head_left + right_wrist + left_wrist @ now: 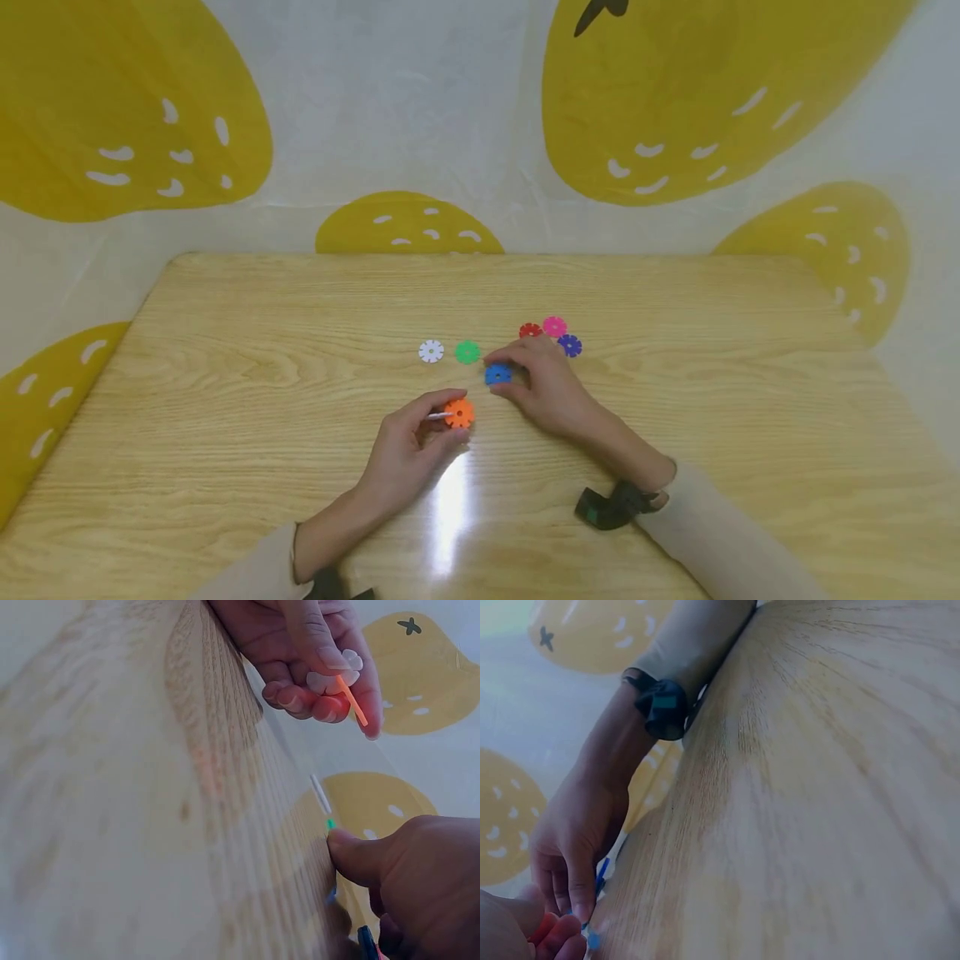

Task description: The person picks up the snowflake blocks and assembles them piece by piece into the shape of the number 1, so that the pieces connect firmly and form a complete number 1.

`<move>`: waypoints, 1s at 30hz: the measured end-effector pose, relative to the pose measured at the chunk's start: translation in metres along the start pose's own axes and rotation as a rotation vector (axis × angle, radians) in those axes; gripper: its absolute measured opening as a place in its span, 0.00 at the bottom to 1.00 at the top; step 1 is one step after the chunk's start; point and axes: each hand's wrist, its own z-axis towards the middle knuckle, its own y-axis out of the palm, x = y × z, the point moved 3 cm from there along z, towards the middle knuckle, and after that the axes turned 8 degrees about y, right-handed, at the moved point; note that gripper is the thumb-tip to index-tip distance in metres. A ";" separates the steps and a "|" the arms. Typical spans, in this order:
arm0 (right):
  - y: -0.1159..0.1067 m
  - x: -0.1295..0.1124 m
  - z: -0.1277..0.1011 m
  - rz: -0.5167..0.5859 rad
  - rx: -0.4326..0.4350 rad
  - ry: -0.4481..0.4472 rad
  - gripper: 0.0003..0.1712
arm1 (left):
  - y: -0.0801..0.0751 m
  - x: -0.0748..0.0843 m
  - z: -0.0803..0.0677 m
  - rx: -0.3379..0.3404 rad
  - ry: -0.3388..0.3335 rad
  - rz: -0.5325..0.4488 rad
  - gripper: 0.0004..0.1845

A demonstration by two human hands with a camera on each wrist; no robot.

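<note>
A bright blue, flat, notched plastic disc (498, 375) sits between the thumb and index finger of the right hand (553, 387), which pinches it by opposite edges. Whether the disc has left the light wood-grain table (262, 383) is hard to tell, since the wrist views show only slivers of it. Just beside it, nearer the person, the left hand (405, 458) grips a bright orange notched plastic disc (459, 413) set crosswise against a white notched plastic disc (322, 682); the two look slotted together, off the table.

The step in hand appears to be picking up the blue disc while the joined pair is held ready. A clean lift would call for a secure edge pinch and a steady left hand.

Beyond the hands lie a loose white disc (431, 352) and a green disc (467, 352), apart from each other. Past the right hand, a red disc (530, 330), partly covered by it, a pink disc (555, 326) and a dark blue disc (570, 346) form a close group. A white sheet with yellow shapes (405, 125) hangs behind.
</note>
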 end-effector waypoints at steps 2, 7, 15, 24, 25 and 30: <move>-0.001 0.000 0.000 0.018 0.005 0.004 0.16 | 0.000 0.001 0.000 0.001 -0.010 0.006 0.20; -0.002 0.000 0.001 0.054 0.012 0.010 0.13 | 0.000 0.002 0.001 0.001 -0.035 0.009 0.20; -0.001 0.006 -0.003 0.134 0.048 0.062 0.09 | 0.000 0.001 0.001 0.009 -0.050 0.020 0.20; -0.001 0.004 -0.008 0.317 0.000 0.139 0.10 | -0.001 -0.003 0.000 0.009 -0.028 0.001 0.19; 0.000 0.004 -0.009 0.335 -0.011 0.151 0.10 | -0.001 -0.003 0.000 0.010 -0.027 -0.004 0.19; 0.001 0.000 -0.017 0.410 -0.090 0.195 0.09 | -0.001 -0.003 -0.001 0.004 -0.022 -0.036 0.19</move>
